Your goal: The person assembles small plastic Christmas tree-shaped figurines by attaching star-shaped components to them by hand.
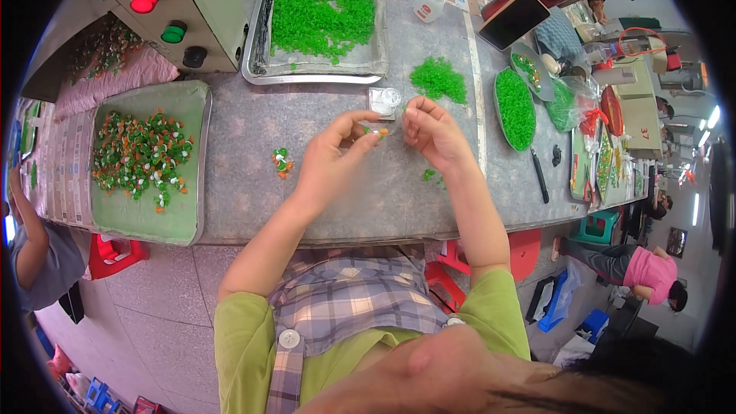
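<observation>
Near the centre of the frame, a small orange, white and green plastic piece (377, 132) is sitting between the thumb and index finger of the left hand (330, 157), which are clamping on it. Its long axis seems to be running roughly across the frame, the orange end facing right, toward the other hand. The right hand (435, 134) is pinching its thumb and index finger together, with a speck of green (404, 108) showing at the tips, too small to make out its shape. These tips are hanging just right of the piece and slightly higher, near but apart from it.

The left forearm is slanting up and right from the lower middle, its fingers curling over; the right forearm is leaning up and left, its wrist bending inward.

Just above the two grips, a small round clear dish (386, 98) is resting on the grey table (253, 119). A loose green heap (438, 79) is lying right of it, and a few green bits (429, 175) are scattering below the right hand. Left of the left forearm, a little multicoloured cluster (281, 162) is lying alone. Farther out, a green-lined tray (203, 161) is holding similar pieces at left, and a metal tray (314, 80) is carrying green ones at upper centre.
</observation>
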The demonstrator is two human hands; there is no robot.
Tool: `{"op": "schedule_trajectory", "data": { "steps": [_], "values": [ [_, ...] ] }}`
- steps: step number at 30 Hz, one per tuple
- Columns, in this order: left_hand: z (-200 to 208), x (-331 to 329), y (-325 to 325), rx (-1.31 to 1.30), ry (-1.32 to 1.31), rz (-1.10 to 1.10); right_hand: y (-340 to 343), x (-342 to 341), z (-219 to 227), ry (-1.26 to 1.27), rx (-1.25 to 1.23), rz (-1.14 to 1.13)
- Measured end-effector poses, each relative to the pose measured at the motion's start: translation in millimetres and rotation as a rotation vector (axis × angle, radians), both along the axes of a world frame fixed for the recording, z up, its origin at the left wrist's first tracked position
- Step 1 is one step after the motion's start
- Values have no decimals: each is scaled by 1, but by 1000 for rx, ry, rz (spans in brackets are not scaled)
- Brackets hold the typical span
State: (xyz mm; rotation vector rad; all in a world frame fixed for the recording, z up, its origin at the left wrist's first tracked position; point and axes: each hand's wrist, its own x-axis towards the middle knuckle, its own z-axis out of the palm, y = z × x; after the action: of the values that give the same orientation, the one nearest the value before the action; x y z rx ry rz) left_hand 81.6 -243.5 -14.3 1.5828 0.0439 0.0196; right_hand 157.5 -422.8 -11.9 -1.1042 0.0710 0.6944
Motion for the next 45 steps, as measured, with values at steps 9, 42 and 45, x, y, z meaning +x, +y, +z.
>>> {"op": "schedule_trajectory", "data": {
  "steps": [9, 42, 45],
  "values": [
    [5, 4, 8, -351, 119, -27, 8, 9, -5, 38, -18, -65],
    [9, 2, 6, -561, 210, -216, 13, -25, 41, -530, -469, 246],
    [8, 1, 6, -548, 182, -219, 15, -27, 48, -659, -574, 257]
  ]
}}
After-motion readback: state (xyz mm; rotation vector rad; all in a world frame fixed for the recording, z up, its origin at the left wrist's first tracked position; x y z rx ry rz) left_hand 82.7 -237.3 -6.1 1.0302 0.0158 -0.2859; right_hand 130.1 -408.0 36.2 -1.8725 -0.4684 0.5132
